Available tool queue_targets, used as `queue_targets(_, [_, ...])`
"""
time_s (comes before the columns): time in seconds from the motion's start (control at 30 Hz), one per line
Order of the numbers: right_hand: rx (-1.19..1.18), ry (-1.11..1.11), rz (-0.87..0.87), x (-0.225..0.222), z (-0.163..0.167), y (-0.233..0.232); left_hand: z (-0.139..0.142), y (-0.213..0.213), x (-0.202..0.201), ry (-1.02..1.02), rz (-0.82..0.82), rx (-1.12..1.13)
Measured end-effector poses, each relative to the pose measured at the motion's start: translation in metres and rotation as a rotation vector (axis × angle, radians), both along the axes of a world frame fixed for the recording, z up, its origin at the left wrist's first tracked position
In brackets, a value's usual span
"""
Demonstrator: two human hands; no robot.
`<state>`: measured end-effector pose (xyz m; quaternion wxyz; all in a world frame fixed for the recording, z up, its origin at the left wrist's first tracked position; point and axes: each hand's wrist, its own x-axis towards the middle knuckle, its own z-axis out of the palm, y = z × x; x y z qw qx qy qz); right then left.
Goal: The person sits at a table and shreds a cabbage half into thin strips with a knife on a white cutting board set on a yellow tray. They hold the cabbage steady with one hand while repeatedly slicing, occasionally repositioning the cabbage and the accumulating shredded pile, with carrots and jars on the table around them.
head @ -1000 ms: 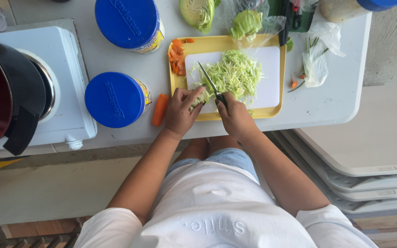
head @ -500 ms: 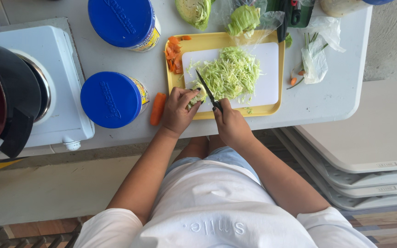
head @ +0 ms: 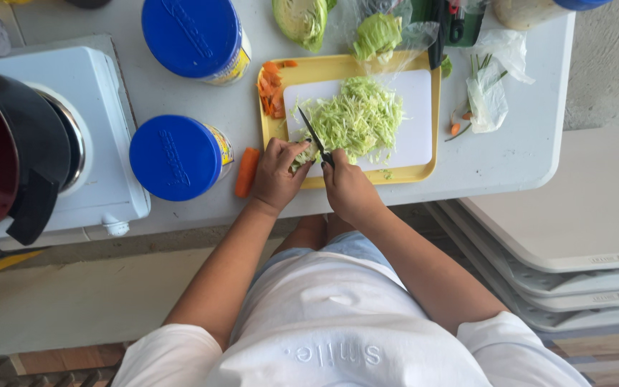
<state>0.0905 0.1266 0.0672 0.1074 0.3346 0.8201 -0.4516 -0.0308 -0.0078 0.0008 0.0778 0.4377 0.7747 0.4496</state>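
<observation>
Right hand [head: 347, 188] gripping knife [head: 314, 136] — yellow tray [head: 274, 129] holding shredded cabbage [head: 356, 118]

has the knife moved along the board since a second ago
Cannot tell. The knife sits at the shredded cabbage's near-left edge on the board, as before; only the camera shifted.

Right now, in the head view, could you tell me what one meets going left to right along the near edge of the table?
White cooker → blue-lidded jar → carrot piece → left hand → knife → right hand → yellow tray.
</observation>
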Motion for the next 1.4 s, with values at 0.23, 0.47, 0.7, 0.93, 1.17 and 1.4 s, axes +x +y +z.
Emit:
queue_targets(0.23, [-0.051,-0.037,0.006,0.014,-0.003,0.001,0.000,0.000,0.002,0.034,-0.007,0.000])
queue_targets(0.47, [-0.020,0.043,0.016,0.009,-0.010,0.000,0.003,0.004,0.001,0.037,0.010,0.018])
queue_targets(0.7, [0.054,-0.015,0.027,0.007,-0.013,-0.007,0.000,0.003,0.004,0.020,0.023,-0.001])
queue_targets(0.93, [0.089,-0.066,0.027,0.013,-0.012,-0.009,0.002,0.006,0.005,0.019,0.022,0.018])
queue_targets(1.17, [0.189,-0.060,0.080,0.008,-0.019,-0.009,-0.002,0.007,0.006,0.034,0.049,-0.016])
queue_targets(1.4, [0.152,-0.204,0.145,0.053,-0.006,-0.001,-0.003,0.007,0.006,-0.011,0.078,-0.019])
